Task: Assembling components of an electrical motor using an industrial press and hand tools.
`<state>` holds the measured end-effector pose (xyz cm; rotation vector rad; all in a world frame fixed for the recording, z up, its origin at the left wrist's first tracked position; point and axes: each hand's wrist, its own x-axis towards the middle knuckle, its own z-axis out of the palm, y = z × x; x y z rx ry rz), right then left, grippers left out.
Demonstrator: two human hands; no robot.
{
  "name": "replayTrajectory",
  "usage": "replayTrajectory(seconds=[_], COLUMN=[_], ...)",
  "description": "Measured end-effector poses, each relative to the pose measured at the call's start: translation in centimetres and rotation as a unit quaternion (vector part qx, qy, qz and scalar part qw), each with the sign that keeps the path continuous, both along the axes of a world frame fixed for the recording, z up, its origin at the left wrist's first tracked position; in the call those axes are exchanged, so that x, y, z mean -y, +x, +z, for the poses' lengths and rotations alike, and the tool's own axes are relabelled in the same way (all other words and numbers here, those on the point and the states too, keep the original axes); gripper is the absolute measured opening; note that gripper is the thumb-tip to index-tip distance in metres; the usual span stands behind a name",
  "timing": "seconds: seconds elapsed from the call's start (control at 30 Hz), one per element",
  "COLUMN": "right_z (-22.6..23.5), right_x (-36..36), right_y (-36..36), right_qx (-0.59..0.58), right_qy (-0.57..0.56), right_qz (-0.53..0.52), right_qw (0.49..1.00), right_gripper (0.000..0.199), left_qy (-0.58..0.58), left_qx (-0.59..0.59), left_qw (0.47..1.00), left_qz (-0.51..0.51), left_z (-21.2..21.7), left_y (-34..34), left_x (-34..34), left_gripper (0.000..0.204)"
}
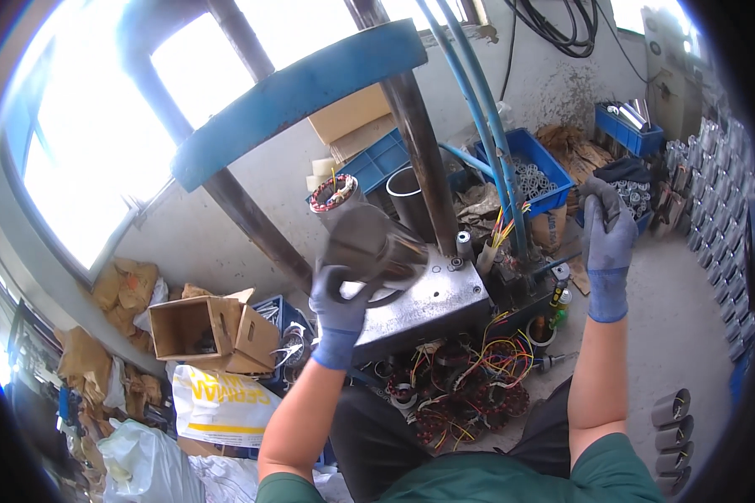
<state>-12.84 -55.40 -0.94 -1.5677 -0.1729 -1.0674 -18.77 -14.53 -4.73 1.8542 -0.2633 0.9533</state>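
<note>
My left hand (340, 310), in a grey glove, is closed around a dark metal cylinder (365, 239), like a motor housing, tilted and blurred over the press bed. My right hand (608, 230), also gloved, is raised to the right of the press, its fingers curled together; whatever they may hold is hidden. Below the cylinder lies the press's pale metal bed (449, 295). Behind it are a wound stator (334, 194) with a red-and-white rim and an upright dark metal sleeve (407, 186).
A blue press crosshead (302, 92) spans above on dark columns. Wire-wound stators (470, 394) are heaped between my legs. At left lie a cardboard box (197, 325) and bags. Blue bins (554, 197) hold metal parts; stacked metal cylinders (721, 226) line the right side.
</note>
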Motion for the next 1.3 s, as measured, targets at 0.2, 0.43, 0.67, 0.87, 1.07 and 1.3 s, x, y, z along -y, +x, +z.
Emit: replayTrajectory(seconds=[0.2,0.43,0.67,0.87,1.07,1.3], right_z=[0.5,1.0,1.8,3.4,3.7,2.6], right_x=[0.2,0.6,0.9,0.4,0.5,0.3], right_y=[-1.5,-2.4,-3.7,-5.1,-5.6,-5.0], right_qx=[-0.03,-0.092,-0.099,-0.12,-0.103,-0.083], right_qy=[0.021,-0.027,-0.169,-0.146,-0.231,-0.201], right_qz=[0.046,0.132,0.023,0.035,-0.017,0.005], right_qw=[0.998,0.987,0.98,0.981,0.967,0.976], right_gripper=[0.015,0.016,0.034,0.044,0.04,0.031], left_qy=[-0.148,-0.142,0.032,0.066,0.159,0.12], left_qx=[0.087,0.049,-0.053,-0.145,-0.128,-0.158], left_qw=[0.982,0.985,0.987,0.983,0.969,0.97], left_qz=[0.075,0.084,0.15,0.087,0.137,0.142], left_z=[9.3,13.7,17.6,19.5,19.3,19.2], left_y=[3.3,10.4,14.5,15.7,15.5,15.6], left_x=[-7.5,-12.4,-10.3,-11.6,-9.4,-10.2], left_gripper=[0.012,0.029,0.039,0.047,0.046,0.046])
